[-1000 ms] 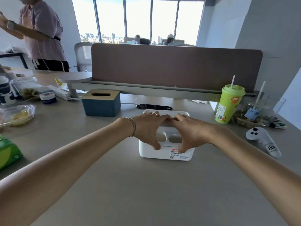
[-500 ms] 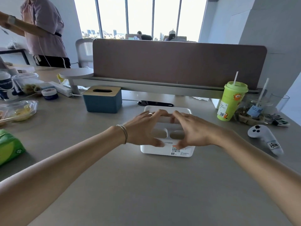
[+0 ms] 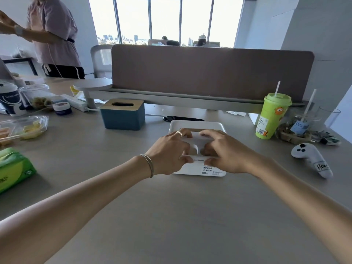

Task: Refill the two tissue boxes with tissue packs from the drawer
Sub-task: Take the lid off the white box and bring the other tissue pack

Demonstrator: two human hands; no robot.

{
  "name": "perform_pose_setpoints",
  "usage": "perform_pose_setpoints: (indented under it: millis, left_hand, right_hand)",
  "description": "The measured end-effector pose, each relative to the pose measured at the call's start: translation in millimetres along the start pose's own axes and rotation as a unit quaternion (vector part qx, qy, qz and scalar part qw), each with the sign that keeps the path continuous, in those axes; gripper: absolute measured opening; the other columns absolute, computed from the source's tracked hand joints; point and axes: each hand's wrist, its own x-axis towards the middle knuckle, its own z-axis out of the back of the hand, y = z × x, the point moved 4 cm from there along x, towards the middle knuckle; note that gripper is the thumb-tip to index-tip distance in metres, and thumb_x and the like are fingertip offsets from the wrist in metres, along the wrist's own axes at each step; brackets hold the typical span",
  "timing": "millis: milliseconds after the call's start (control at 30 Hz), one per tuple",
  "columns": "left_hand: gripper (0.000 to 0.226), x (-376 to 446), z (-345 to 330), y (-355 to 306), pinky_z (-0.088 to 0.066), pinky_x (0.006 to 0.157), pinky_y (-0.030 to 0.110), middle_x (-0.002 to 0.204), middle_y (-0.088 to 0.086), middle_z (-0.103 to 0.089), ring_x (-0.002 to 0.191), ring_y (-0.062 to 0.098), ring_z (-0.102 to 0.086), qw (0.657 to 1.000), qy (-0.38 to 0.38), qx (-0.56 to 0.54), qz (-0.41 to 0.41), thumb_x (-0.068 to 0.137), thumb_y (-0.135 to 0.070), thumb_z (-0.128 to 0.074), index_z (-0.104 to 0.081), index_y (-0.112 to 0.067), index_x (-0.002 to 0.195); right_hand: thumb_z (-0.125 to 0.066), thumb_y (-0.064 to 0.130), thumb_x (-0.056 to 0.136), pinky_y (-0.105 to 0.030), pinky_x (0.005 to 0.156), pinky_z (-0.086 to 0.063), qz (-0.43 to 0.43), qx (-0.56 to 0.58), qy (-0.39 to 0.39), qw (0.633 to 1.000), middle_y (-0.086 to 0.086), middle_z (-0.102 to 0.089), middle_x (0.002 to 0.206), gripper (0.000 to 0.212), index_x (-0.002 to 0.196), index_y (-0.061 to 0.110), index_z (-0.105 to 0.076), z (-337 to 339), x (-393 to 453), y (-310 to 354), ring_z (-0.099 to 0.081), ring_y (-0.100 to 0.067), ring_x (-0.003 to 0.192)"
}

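A white tissue box (image 3: 198,123) lies on the desk in front of me, with a printed label on its near part and two finger recesses in its upper panel. My left hand (image 3: 169,149) and my right hand (image 3: 226,151) both grip that panel, thumbs at its near edge and fingers curled over the recesses toward a long slot. Behind it to the left stands a blue tissue box (image 3: 122,117) with a wooden slotted lid. A green tissue pack (image 3: 13,168) lies at the desk's left edge. No drawer is in view.
A green cup with a straw (image 3: 272,115) and a white controller (image 3: 310,159) sit to the right. Food containers (image 3: 24,126) and a mug (image 3: 9,100) crowd the left. A brown divider (image 3: 209,73) closes the back. A person (image 3: 55,35) stands at far left.
Both hands stay on the white box. Their fingers have moved apart from the middle and reach farther over the panel. The box shows less of its near side than before.
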Motion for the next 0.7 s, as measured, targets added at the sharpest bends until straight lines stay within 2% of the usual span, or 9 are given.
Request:
perform_pose_setpoints:
  millis: [100,200,333,533,700]
  left_hand:
    - [0.019,-2.5,-0.5,-3.3,-0.048,0.086,0.033,0.141,-0.007,-0.042,0.097,0.019,-0.054,1.0,-0.001,0.0,-0.007,0.088,-0.044,-0.07,-0.071,-0.025,0.091]
    - [0.02,-3.3,-2.7,-2.1,-0.049,0.085,0.033,0.14,-0.007,-0.044,0.101,0.02,-0.056,1.0,-0.015,-0.002,-0.006,0.085,-0.043,-0.073,-0.072,-0.023,0.089]
    - [0.021,-2.4,-7.2,2.6,-0.046,0.084,0.029,0.14,-0.011,-0.044,0.102,0.017,-0.057,1.0,-0.019,-0.001,0.006,0.083,-0.044,-0.074,-0.071,-0.024,0.089]
    - [0.025,-0.5,-5.2,2.5,-0.048,0.084,0.03,0.14,-0.012,-0.043,0.088,0.009,-0.045,1.0,-0.015,0.004,0.014,0.08,-0.048,-0.077,-0.069,-0.026,0.086]
    - [0.03,2.5,-1.8,-0.7,-0.036,0.076,0.021,0.14,-0.013,-0.042,0.083,0.011,-0.045,1.0,-0.001,0.02,0.019,0.078,-0.051,-0.078,-0.07,-0.023,0.088]
  right_hand:
    - [-0.079,0.03,0.084,-0.026,0.106,-0.036,-0.006,0.015,-0.023,1.0,0.001,-0.038,0.153,0.021,0.099,0.016,-0.077,0.2,-2.0,0.4,-0.041,-0.017,0.138]
    - [-0.08,0.028,0.083,-0.026,0.101,-0.039,0.001,0.012,-0.043,0.999,0.0,-0.041,0.145,0.024,0.101,0.013,-0.078,-3.1,-4.2,1.7,-0.044,-0.018,0.132]
    - [-0.081,0.027,0.081,-0.036,0.101,-0.046,0.009,0.0,-0.066,0.998,-0.001,-0.042,0.139,0.025,0.102,0.012,-0.078,-7.1,-6.3,1.6,-0.048,-0.022,0.126]
    - [-0.081,0.025,0.082,-0.036,0.101,-0.046,0.012,-0.015,-0.071,0.997,-0.003,-0.042,0.137,0.024,0.101,0.011,-0.077,-7.4,-6.9,3.3,-0.048,-0.025,0.126]
    - [-0.08,0.026,0.083,-0.036,0.101,-0.047,0.006,-0.033,-0.069,0.997,-0.003,-0.04,0.138,0.026,0.104,0.01,-0.076,-6.7,-7.6,4.9,-0.046,-0.024,0.127]
